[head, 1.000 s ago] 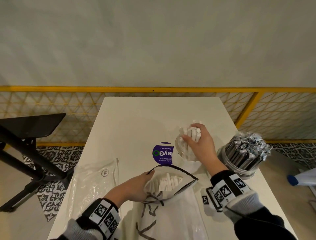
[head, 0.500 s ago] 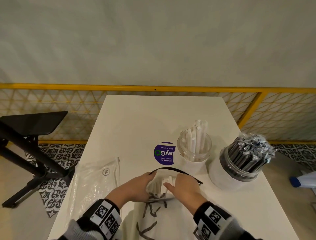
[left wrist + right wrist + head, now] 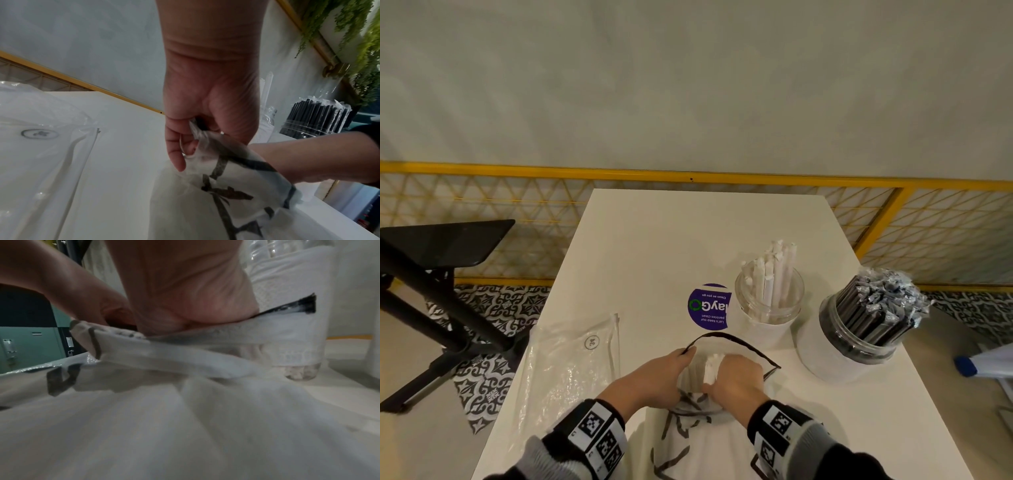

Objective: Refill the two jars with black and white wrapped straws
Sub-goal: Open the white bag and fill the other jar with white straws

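A white bag (image 3: 690,442) with black print lies at the table's near edge, its black-rimmed mouth held wide. My left hand (image 3: 671,368) pinches the bag's left rim (image 3: 202,138). My right hand (image 3: 729,371) is inside the mouth, curled round a small bundle of white wrapped straws (image 3: 710,368); in the right wrist view its fingers are hidden behind the bag (image 3: 185,402). The glass jar of white straws (image 3: 768,298) stands just beyond the bag. The wider jar (image 3: 859,339) to its right is packed with black wrapped straws (image 3: 314,113).
A flat clear plastic bag (image 3: 566,359) lies on the white table (image 3: 671,240) to the left. A round purple sticker (image 3: 707,305) is on the tabletop beside the white-straw jar. A yellow mesh fence (image 3: 482,212) runs behind, and a black stand (image 3: 438,274) is at the left.
My right hand has left the white-straw jar, come back to the bag, reached into its mouth and closed on more white straws. My left hand has kept its hold on the rim.
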### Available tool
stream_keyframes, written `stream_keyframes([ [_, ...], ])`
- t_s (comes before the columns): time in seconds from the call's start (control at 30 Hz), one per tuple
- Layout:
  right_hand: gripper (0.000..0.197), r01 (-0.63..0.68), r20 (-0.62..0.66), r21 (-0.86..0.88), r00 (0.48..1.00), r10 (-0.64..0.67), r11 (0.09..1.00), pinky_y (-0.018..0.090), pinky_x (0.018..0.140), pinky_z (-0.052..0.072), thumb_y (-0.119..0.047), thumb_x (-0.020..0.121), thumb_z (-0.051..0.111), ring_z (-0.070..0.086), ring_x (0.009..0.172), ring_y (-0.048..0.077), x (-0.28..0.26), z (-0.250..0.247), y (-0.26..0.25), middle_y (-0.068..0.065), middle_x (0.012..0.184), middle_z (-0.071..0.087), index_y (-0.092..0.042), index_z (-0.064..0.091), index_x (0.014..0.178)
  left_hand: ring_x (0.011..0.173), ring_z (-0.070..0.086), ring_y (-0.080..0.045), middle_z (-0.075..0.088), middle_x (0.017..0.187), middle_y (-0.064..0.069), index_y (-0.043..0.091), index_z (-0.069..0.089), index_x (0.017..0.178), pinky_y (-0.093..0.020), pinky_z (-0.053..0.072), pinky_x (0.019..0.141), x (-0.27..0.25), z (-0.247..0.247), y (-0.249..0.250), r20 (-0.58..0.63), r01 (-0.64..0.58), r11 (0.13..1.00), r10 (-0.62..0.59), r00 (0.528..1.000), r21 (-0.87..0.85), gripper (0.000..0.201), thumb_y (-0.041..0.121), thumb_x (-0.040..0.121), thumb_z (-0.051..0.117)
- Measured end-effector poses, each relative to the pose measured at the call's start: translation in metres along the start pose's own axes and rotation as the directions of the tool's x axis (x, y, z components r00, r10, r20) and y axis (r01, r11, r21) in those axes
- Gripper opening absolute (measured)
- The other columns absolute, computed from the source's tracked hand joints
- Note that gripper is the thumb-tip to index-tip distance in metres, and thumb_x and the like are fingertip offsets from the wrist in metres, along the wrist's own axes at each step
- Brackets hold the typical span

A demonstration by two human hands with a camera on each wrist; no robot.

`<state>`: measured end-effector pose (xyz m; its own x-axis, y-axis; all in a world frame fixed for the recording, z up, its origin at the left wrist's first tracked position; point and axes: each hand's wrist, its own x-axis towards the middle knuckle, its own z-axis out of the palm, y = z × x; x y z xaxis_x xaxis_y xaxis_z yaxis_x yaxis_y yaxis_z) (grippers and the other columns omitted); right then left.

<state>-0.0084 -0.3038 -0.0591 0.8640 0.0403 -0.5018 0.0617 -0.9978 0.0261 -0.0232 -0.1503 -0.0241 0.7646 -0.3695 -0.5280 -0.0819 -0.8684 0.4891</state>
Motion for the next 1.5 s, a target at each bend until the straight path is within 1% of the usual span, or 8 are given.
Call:
stream_keyframes([
  [0.27,0.038,0.061,0.064,0.070,0.996,-0.065,0.996,0.034,0.097,0.041,-0.039,0.091,0.050,0.055,0.118,0.024,0.003,0.012,-0.006,0.006,0.124,0.061,-0.016,0.057,0.121,0.139,0.032,-0.023,0.015,0.159,0.000,0.024,0.003,0.151,-0.031,0.035,0.111,-0.003,-0.001,0.001,0.022,0.033,0.999,-0.033,0.999,0.012,0.089,0.008,0.082,0.057],
  [0.5,0.054,0.137,0.098,0.404,0.977,-0.192,0.904,0.040,0.109,0.029,-0.038,0.091,0.044,0.046,0.127,0.025,0.000,0.004,-0.004,0.006,0.139,0.051,-0.018,0.039,0.140,0.129,0.044,-0.022,0.034,0.150,-0.002,0.027,0.015,0.149,-0.033,0.041,0.105,-0.012,-0.010,0.008,-0.031,-0.045,0.998,0.044,0.999,-0.036,0.081,0.015,0.083,0.060],
  [0.63,0.041,0.084,0.022,0.528,0.993,-0.112,0.845,0.030,0.091,0.041,-0.032,0.086,0.051,0.057,0.107,0.023,0.003,0.003,0.008,0.009,0.117,0.061,-0.012,0.053,0.122,0.130,0.044,-0.023,0.033,0.150,-0.003,0.028,0.015,0.149,-0.033,0.040,0.105,-0.015,-0.013,0.010,-0.028,-0.044,0.998,0.043,0.999,-0.045,0.078,0.015,0.084,0.057],
  [0.9,0.053,0.080,0.013,0.074,0.997,-0.081,0.994,0.035,0.097,0.038,-0.052,0.085,0.052,0.055,0.115,0.025,0.009,0.020,-0.008,0.005,0.121,0.062,-0.021,0.051,0.127,0.126,0.048,-0.023,0.035,0.149,-0.001,0.032,0.012,0.149,-0.036,0.045,0.102,-0.012,-0.007,0.007,-0.017,-0.020,0.999,0.020,1.000,-0.026,0.085,0.014,0.081,0.060],
  [1.07,0.043,0.074,-0.018,0.094,0.997,-0.072,0.993,0.038,0.102,0.033,-0.045,0.092,0.039,0.054,0.117,0.024,0.006,0.021,-0.013,0.004,0.123,0.062,-0.021,0.051,0.126,0.132,0.042,-0.025,0.030,0.152,-0.004,0.027,0.011,0.150,-0.037,0.039,0.108,-0.017,-0.011,0.010,-0.005,0.002,1.000,-0.002,1.000,-0.018,0.082,0.011,0.084,0.057],
  [1.27,0.034,0.093,-0.017,0.178,0.996,-0.091,0.980,0.034,0.099,0.041,-0.033,0.091,0.050,0.056,0.116,0.025,-0.003,0.004,-0.007,0.005,0.123,0.061,-0.015,0.055,0.120,0.128,0.046,-0.022,0.035,0.149,-0.002,0.032,0.016,0.148,-0.035,0.041,0.106,-0.019,-0.008,0.007,-0.022,0.003,0.999,-0.003,1.000,-0.033,0.079,0.020,0.083,0.061],
  [1.4,0.024,0.219,-0.031,0.433,0.973,-0.229,0.874,0.029,0.085,0.045,-0.025,0.084,0.057,0.058,0.100,0.023,-0.017,-0.023,-0.004,0.006,0.107,0.063,-0.016,0.057,0.107,0.129,0.045,-0.024,0.032,0.151,-0.003,0.026,0.016,0.149,-0.032,0.041,0.104,-0.021,-0.012,0.010,-0.009,0.021,0.999,-0.022,1.000,-0.035,0.077,0.013,0.086,0.056],
  [1.5,0.021,0.334,-0.082,0.711,0.913,-0.399,0.619,0.028,0.081,0.046,-0.023,0.079,0.067,0.056,0.091,0.014,-0.029,-0.047,0.000,-0.001,0.098,0.062,-0.020,0.055,0.097,0.123,0.049,-0.025,0.035,0.150,-0.005,0.020,0.024,0.147,-0.029,0.043,0.098,-0.019,-0.011,0.011,0.003,0.069,0.997,-0.069,0.998,-0.017,0.070,0.007,0.085,0.055],
])
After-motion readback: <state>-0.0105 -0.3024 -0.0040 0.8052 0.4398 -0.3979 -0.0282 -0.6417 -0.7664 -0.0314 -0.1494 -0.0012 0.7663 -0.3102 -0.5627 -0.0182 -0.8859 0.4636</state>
